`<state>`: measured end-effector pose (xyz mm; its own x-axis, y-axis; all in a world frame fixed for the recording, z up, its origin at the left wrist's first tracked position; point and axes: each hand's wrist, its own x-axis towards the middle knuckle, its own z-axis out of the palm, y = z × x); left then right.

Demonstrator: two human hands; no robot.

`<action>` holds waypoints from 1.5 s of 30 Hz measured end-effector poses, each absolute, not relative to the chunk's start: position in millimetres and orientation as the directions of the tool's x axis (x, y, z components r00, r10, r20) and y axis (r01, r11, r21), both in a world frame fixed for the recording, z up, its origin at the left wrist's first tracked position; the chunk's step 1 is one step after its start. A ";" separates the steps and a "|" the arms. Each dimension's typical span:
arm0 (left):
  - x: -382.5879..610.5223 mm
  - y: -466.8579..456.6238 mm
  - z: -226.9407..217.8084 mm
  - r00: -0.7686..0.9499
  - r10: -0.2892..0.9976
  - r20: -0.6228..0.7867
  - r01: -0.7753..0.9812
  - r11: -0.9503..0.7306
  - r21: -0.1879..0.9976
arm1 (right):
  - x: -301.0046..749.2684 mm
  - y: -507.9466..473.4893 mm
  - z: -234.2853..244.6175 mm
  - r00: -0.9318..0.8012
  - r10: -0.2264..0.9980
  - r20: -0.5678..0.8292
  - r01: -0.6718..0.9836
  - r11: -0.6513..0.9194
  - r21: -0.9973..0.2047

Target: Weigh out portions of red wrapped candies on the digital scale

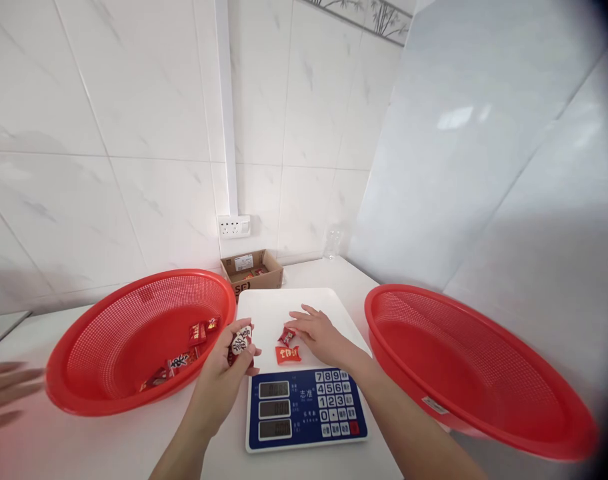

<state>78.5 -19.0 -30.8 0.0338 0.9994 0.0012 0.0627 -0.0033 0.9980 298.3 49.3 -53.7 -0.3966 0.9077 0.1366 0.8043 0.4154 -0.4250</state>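
Observation:
My left hand (223, 370) is closed around a red snack packet (242, 341) with a white round patch and dark lettering, held beside the left edge of a white electronic scale (264, 303). Over the scale's plate, my right hand (320, 331) has its fingers apart, the fingertips right at a small dark red wrapped candy (286, 335). Just below that candy lies a brighter red wrapped candy (288, 355) with yellow lettering. The scale's blue panel (309, 403) faces me, with its number keys and three display windows.
On the left stands a red plastic basket (64, 373) with several red packets (181, 362) in it. Another red basket (414, 380) is on the right. Behind the scale are a cardboard box (251, 272) and a clear bottle (332, 241). Another person's blurred hand (7, 393) shows at far left.

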 end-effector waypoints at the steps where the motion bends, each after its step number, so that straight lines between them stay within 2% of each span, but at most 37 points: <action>1: 78.8 -19.2 -30.6 0.034 0.999 -0.001 0.063 -0.001 0.998 | 295.4 49.0 -52.7 -0.406 0.906 0.119 0.801 0.416 -0.431; 11: 79.9 -19.5 -28.5 0.025 1.000 0.013 0.061 -0.014 0.998 | 269.1 44.7 -41.6 -0.351 0.917 0.190 0.873 0.394 -0.289; 17: 87.4 -24.5 -23.6 -0.069 0.997 0.029 0.039 -0.027 0.999 | 277.3 47.0 -42.4 -0.343 0.925 0.163 0.854 0.379 -0.355; 24: 89.2 -27.1 -20.8 -0.077 0.997 0.021 0.071 -0.016 0.997 | 295.7 46.1 -42.8 -0.292 0.937 0.192 0.822 0.349 -0.451; 27: 89.2 -27.3 -21.2 -0.080 0.997 0.021 0.082 -0.014 0.997 | 305.1 46.8 -46.1 -0.258 0.951 0.173 0.828 0.309 -0.467; 31: 89.3 -27.5 -21.6 -0.069 0.997 0.020 0.083 -0.014 0.996 | 310.0 42.4 -50.4 -0.302 0.948 0.103 0.827 0.315 -0.465; 36: 89.1 -27.3 -21.4 -0.064 0.998 0.019 0.076 -0.015 0.997 | 308.9 29.6 -51.6 -0.298 0.947 0.123 0.846 0.321 -0.425; 42: 89.1 -27.9 -20.4 -0.059 0.998 0.021 0.085 -0.016 0.996 | 319.5 20.5 -49.7 -0.252 0.963 0.090 0.819 0.262 -0.510; 45: 89.4 -28.5 -19.9 -0.056 0.998 0.019 0.083 -0.015 0.996 | 329.3 21.4 -50.3 -0.219 0.973 0.070 0.828 0.223 -0.515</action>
